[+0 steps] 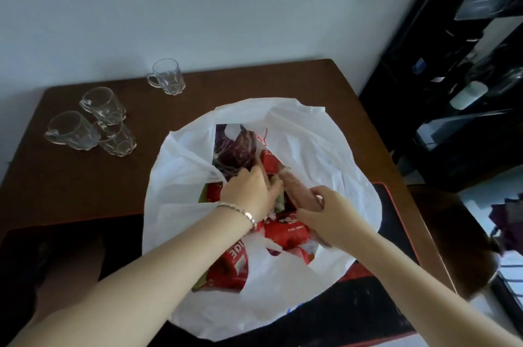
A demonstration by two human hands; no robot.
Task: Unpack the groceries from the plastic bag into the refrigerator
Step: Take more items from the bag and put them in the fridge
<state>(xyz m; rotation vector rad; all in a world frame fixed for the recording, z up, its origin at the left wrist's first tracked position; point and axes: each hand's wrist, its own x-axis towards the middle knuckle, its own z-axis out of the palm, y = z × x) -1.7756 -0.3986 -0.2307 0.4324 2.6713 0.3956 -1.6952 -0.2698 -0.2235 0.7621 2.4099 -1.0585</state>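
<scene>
Plastic bag (311,143) lies spread open mid-table (198,86), holding red packets (285,232) and a purple cabbage (235,148) at its 12 o'clock. Glass mugs (102,105) stand at 10 o'clock. The left hand (249,194) reaches among the groceries, grip curled, on what I cannot tell. The right hand (325,218) has its grip wrapped round a pinkish roll (297,188).

Two bare forearms; left hand (249,191) and right hand (328,213) bare; thin pale beaded bracelet (240,212) round left wrist, small shiny links
</scene>
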